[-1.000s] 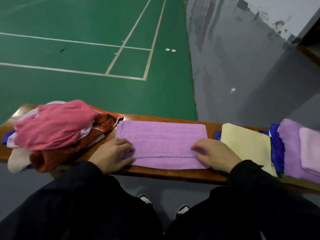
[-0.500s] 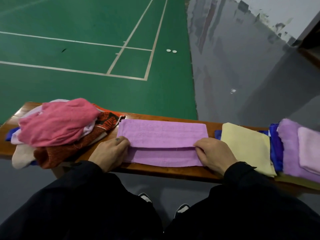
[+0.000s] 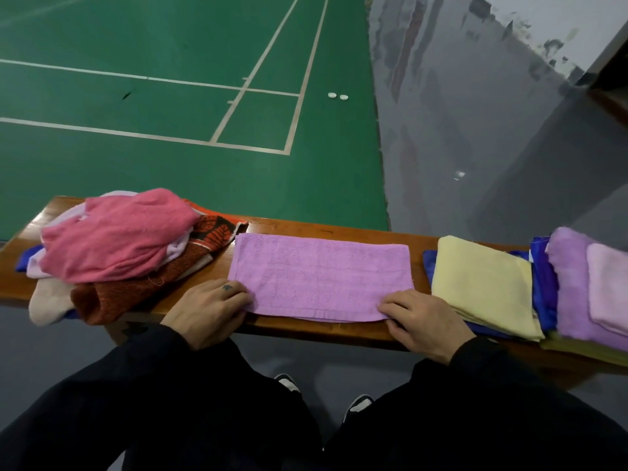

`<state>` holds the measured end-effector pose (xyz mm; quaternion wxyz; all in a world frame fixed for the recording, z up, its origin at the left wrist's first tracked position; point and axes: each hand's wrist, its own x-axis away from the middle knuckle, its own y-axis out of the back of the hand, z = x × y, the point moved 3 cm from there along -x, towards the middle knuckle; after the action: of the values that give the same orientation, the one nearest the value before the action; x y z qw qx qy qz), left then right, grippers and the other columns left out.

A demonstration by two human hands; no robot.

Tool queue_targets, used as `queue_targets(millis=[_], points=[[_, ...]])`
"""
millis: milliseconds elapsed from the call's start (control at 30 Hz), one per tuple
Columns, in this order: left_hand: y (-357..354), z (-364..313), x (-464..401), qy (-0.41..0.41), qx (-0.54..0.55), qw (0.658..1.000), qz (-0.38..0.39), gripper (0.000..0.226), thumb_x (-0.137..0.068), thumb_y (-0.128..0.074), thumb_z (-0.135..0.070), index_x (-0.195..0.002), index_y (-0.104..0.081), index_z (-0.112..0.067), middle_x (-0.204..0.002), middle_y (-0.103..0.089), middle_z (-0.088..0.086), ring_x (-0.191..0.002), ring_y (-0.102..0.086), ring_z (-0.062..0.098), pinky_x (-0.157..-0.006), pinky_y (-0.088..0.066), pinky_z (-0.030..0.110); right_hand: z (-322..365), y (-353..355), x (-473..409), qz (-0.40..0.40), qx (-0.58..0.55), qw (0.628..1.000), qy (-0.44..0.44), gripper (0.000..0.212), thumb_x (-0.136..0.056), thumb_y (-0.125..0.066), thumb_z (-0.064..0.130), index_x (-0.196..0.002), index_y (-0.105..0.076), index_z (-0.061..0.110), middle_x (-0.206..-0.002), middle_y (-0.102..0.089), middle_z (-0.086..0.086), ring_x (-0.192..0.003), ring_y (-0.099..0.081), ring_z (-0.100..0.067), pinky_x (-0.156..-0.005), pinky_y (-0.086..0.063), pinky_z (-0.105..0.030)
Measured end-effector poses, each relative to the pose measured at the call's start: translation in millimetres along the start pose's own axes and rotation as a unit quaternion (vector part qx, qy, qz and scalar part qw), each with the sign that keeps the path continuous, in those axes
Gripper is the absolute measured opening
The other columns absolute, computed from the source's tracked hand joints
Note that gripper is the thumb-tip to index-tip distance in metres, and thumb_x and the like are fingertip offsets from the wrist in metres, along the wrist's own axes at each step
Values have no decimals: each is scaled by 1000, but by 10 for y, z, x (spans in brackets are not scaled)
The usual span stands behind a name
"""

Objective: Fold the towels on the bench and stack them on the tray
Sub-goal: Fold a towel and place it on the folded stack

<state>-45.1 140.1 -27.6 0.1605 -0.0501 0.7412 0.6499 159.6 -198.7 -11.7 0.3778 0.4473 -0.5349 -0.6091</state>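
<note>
My left hand (image 3: 207, 309) is at the near left corner of the purple towel (image 3: 321, 277). My fingers (image 3: 238, 298) are bent and touch the towel's edge, and I think they pinch it, but the tips are hard to see. My right hand (image 3: 421, 317) is at the near right corner. Those fingers curl down on the towel's edge too, and the thumb seems to be tucked under it.

The purple towel lies flat in the middle of the wooden bench (image 3: 306, 227). It is folded into a long shape, and I can see layers along the near edge.

To the left is a messy heap of towels. A pink towel (image 3: 115, 236) is on top, a red patterned towel (image 3: 163, 280) is under it, and bits of white and blue cloth stick out.

To the right is a folded yellow towel (image 3: 482, 283) lying on something blue (image 3: 543, 287). Past that are more folded purple and light pink towels (image 3: 584, 283). I cannot tell if a tray is under them.

My dark sleeves and my shoes (image 3: 356, 404) are below. Past the bench is a green court floor (image 3: 170, 96) with white lines, and a grey floor (image 3: 475, 130) beside it.
</note>
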Motion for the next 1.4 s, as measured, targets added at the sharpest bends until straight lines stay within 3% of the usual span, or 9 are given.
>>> queue_targets(millis=[267, 367, 467, 567, 700, 767, 867, 1100, 1400], points=[[13, -21, -94, 20, -45, 999, -12, 21, -94, -50, -27, -99, -66, -14, -94, -65, 4, -75, -64, 28, -65, -55, 39, -30, -31, -49, -57, 2, 997, -51, 10, -92, -69, 26, -99, -70, 19, -92, -72, -1, -74, -68, -17, -62, -59, -29], [26, -18, -91, 72, -31, 997, -29, 21, -94, -47, -28, -99, -62, -14, -93, -64, 4, -76, -64, 30, -66, -54, 41, -38, 19, -48, -79, -23, 993, -83, 23, -96, -51, 33, -99, -69, 18, -88, -72, -1, -71, -66, -17, -61, -57, -28], [37, -19, -89, 93, -27, 995, -31, 22, -95, -45, -29, -104, -60, -16, -94, -63, 2, -76, -63, 28, -66, -53, 39, -47, 79, -61, -90, -82, 984, -131, 16, -98, -58, 29, -102, -70, 20, -94, -73, 2, -76, -67, -13, -66, -56, -24], [16, -48, -75, 71, -34, 997, 10, 25, -94, -52, -40, -109, -60, -22, -100, -63, -1, -85, -62, 25, -74, -50, 38, -79, 110, -109, -59, -114, 979, -159, 8, -96, -65, 29, -102, -69, 24, -95, -71, 8, -78, -61, -7, -69, -50, -16], [17, -156, -108, 48, -44, 998, 22, 52, -88, -58, -70, -112, -68, -26, -109, -63, -4, -98, -59, 22, -88, -46, 40, -94, 79, -115, 41, -72, 991, -103, 31, -93, -40, 49, -97, -66, 31, -98, -67, 12, -85, -61, -8, -71, -48, -17], [-2, -227, -158, 41, -31, 999, 13, 54, -89, -56, -72, -112, -69, -24, -110, -64, -3, -98, -61, 23, -86, -47, 39, -108, 74, -99, 46, -74, 990, -111, 26, -95, -44, 46, -98, -64, 31, -99, -68, 11, -86, -60, -8, -72, -50, -18], [-65, -362, -257, 50, -4, 999, 6, 54, -90, -55, -72, -112, -69, -25, -112, -64, -5, -100, -60, 22, -84, -49, 37, -115, 76, -108, 1, -110, 980, -167, 6, -99, -59, 32, -101, -63, 29, -96, -70, 8, -78, -59, -7, -67, -48, -16], [-225, -741, -713, 86, 5, 996, -13, 65, -84, -54, -78, -118, -67, -24, -116, -64, -1, -106, -57, 23, -87, -47, 41, -51, 210, -213, -130, -144, 958, -210, 9, -96, -66, 21, -105, -70, 20, -97, -73, 4, -81, -59, -7, -71, -48, -18], [-263, -672, -862, 97, -78, 992, 11, 20, -76, -63, -22, -95, -64, -16, -92, -64, 7, -77, -57, 28, -64, -48, 39, -222, 311, -94, -145, -92, 958, -228, 15, -97, -67, 20, -112, -70, 17, -102, -74, -2, -85, -69, -17, -71, -54, -24]])
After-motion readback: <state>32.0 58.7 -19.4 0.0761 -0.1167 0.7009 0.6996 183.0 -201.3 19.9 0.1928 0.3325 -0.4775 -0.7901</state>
